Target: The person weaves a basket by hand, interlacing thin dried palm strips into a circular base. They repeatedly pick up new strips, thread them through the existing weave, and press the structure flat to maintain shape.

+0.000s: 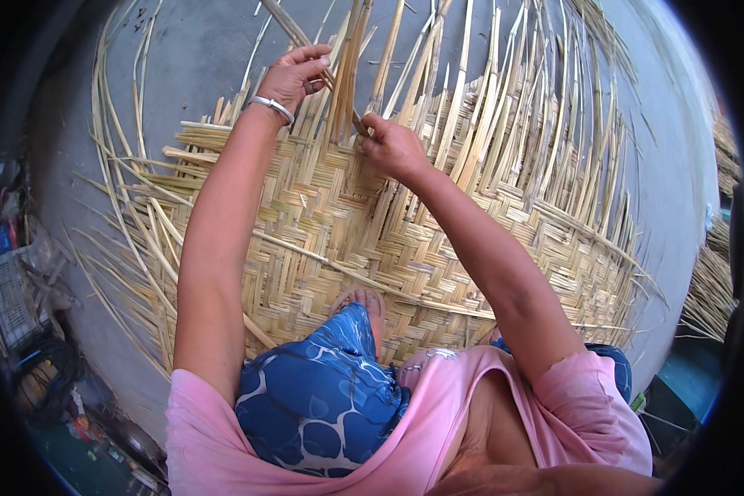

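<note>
A partly woven mat (331, 215) of split straw-coloured strips lies beneath me, with long loose strip ends fanning out at its far side and left. My left hand (296, 76), a pale bracelet at its wrist, is closed on a long greyish strip (283, 20) slanting down from the top edge. That strip passes by a bunch of raised strips (349, 74). On the other side of the bunch, my right hand (393, 149) is closed with thumb and finger on the strip's lower end, just above the weave. Its other fingertips are hidden.
My foot (370, 307) rests on the mat near its close edge. Grey floor (194, 62) surrounds the mat. Bundles of thin stalks (711, 285) lie at the far right. A light plastic crate (10, 298) stands among clutter at the left.
</note>
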`<control>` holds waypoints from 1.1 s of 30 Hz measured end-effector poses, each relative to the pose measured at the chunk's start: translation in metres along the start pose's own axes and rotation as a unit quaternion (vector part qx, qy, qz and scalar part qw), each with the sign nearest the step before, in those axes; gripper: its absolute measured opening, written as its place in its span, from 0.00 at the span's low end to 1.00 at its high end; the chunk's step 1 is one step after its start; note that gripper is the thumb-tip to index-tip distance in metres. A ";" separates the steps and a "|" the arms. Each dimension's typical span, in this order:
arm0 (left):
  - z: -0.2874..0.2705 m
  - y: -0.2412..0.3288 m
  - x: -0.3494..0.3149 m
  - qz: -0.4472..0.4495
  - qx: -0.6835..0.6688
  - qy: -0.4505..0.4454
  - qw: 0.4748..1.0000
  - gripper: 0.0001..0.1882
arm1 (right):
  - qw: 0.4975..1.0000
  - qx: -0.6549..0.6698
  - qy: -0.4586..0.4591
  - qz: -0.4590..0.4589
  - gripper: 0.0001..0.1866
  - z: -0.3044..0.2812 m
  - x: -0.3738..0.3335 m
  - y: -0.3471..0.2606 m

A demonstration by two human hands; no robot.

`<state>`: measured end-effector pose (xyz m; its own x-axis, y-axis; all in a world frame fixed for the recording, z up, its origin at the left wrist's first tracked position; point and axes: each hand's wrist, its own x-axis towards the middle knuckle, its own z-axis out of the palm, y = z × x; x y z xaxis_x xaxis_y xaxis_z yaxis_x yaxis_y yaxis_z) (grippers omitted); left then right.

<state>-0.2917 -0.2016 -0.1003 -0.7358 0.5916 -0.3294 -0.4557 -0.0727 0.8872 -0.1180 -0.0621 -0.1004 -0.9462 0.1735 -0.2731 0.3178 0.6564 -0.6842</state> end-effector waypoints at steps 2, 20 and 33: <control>-0.012 -0.006 -0.010 0.006 0.058 0.062 0.996 0.10 | 1.000 -0.014 -0.004 0.000 0.14 0.002 0.003 0.004; -0.072 -0.060 -0.073 -0.016 -0.075 0.261 0.962 0.06 | 0.934 -0.295 -0.046 -0.195 0.07 0.010 0.008 -0.027; -0.091 -0.036 -0.061 -0.001 -0.161 0.112 0.981 0.06 | 0.995 -0.094 -0.003 -0.025 0.13 0.055 0.052 -0.060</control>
<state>-0.2760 -0.3082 -0.1417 -0.8094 0.4038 -0.4263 -0.5660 -0.3430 0.7497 -0.1834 -0.1329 -0.1110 -0.9601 0.1323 -0.2465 0.2524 0.7895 -0.5594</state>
